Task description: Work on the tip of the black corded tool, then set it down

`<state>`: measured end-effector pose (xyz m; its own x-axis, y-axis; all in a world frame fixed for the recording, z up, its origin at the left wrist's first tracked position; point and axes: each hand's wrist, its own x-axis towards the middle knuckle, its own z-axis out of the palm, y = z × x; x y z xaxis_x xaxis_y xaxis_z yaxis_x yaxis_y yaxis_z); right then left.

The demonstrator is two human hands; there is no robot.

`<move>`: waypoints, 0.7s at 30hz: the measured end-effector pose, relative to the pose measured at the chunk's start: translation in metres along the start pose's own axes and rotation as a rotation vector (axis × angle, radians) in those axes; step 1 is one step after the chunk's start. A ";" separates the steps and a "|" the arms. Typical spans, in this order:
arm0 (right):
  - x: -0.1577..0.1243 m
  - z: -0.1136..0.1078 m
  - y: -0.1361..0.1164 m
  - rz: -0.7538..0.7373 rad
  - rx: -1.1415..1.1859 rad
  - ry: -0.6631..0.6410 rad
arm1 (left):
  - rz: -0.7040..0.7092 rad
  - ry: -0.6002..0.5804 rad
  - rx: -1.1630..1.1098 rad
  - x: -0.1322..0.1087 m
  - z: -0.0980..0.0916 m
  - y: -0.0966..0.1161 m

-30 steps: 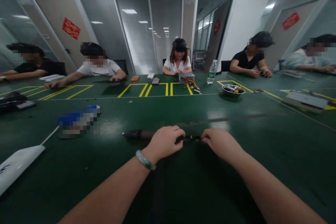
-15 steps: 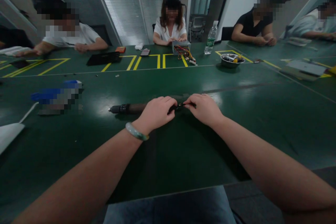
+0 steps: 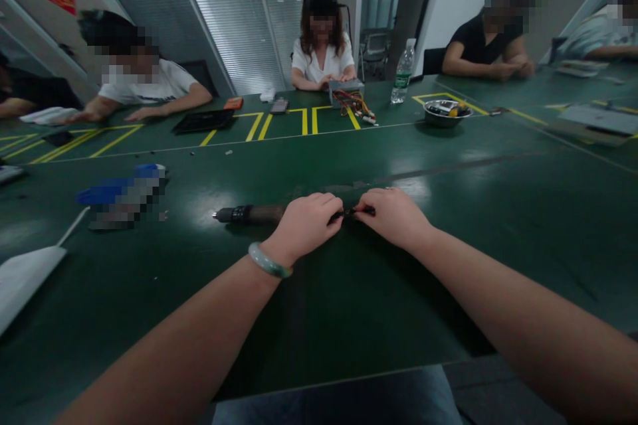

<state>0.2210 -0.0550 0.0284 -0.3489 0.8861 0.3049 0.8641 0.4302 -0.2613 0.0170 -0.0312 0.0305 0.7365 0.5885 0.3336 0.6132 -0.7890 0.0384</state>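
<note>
A dark cylindrical tool [image 3: 259, 214], like an electric screwdriver, lies sideways on the green table [image 3: 379, 305], its metal tip pointing left. My left hand [image 3: 310, 220], with a jade bangle [image 3: 269, 261] at the wrist, is closed around the tool's right end. Facing it, my right hand [image 3: 391, 216] pinches a small dark piece, perhaps a cable plug, whose shape is mostly covered by the fingers. Only a narrow gap separates the fingertips of both hands, and a bit of dark hardware shows there.
Blurred-out blue item [image 3: 107, 191] and white sheet-like object [image 3: 30, 279] lie left. Across the table are a metal bowl [image 3: 446, 116], a water bottle [image 3: 401, 76], a grey box with wires [image 3: 346, 89], a black tray [image 3: 204, 121] and several seated people.
The view has shifted, so the table and objects appear slightly lower and further right. Both hands keep their grips, and the gap between their fingertips looks a little narrower.
</note>
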 end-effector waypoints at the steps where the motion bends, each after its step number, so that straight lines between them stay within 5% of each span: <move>1: 0.000 0.000 0.000 -0.001 0.015 0.005 | 0.002 0.002 -0.012 0.000 0.000 -0.001; 14: -0.002 0.004 0.000 -0.006 0.175 -0.004 | -0.001 0.002 -0.098 -0.001 0.000 -0.005; 21: 0.001 0.014 -0.001 -0.052 0.049 0.098 | -0.001 0.014 -0.114 -0.001 0.003 -0.006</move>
<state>0.2147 -0.0516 0.0161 -0.3536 0.8422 0.4071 0.8261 0.4853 -0.2864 0.0135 -0.0269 0.0271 0.7316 0.5873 0.3463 0.5765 -0.8040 0.1455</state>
